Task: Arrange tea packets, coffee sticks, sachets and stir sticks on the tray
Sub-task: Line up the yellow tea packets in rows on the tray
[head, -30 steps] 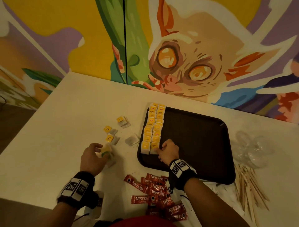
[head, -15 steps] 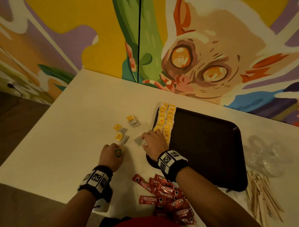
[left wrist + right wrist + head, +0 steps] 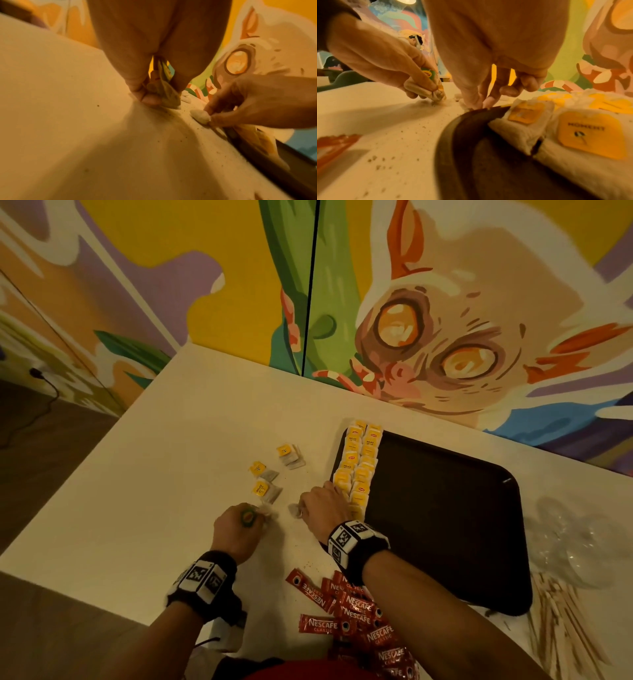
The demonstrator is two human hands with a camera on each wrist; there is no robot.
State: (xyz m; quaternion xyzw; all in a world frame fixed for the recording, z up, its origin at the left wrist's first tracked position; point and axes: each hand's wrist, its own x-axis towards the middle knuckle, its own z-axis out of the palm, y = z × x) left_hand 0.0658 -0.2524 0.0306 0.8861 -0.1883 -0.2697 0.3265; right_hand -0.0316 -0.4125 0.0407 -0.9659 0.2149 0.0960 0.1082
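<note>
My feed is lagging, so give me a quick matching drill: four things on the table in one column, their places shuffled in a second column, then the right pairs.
Things:
1. tea packets in two rows
2. red coffee sticks
3. wooden stir sticks
4. tea bag in the left hand

Places:
A. on the table, right of the tray
B. along the tray's left edge
C. pinched just above the table, left of the tray
D. heaped on the table at the near edge, by the right forearm

Pairs: 1-B, 2-D, 3-A, 4-C
</note>
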